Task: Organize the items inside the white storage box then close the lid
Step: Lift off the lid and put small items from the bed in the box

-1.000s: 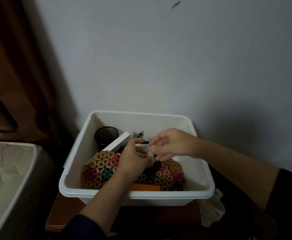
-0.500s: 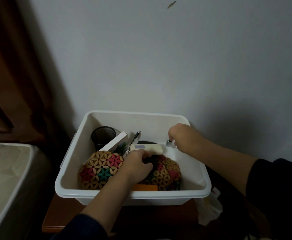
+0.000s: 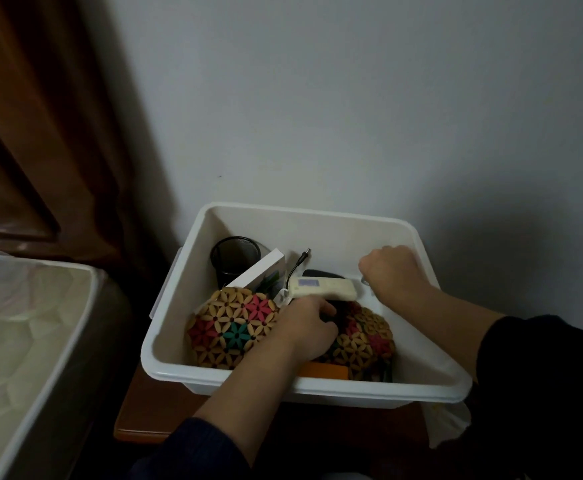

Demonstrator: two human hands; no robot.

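The white storage box [image 3: 317, 216] stands open on a small wooden table [image 3: 144, 410]. Inside are a black mesh cup [image 3: 234, 258], a white carton [image 3: 258, 271] leaning on it, a black cable plug [image 3: 304, 254], a cream remote [image 3: 324, 287], flower-patterned mats [image 3: 231, 327] and an orange item [image 3: 324, 370] by the front wall. My left hand [image 3: 303, 327] lies on the mats, fingertips curled into a dark item [image 3: 340, 308] under the remote. My right hand [image 3: 394, 275] is a fist at the box's back right, pinching a small clear thing [image 3: 364, 280]. No lid is visible.
A grey wall rises right behind the box. A mattress edge [image 3: 40, 341] lies close on the left, with a brown curtain [image 3: 40, 116] behind it. A white plastic bag [image 3: 449, 424] hangs at the table's right front corner.
My hands, together over the box a second ago, have parted. The right went to the back right corner with the small clear thing. The left dropped onto the mats.
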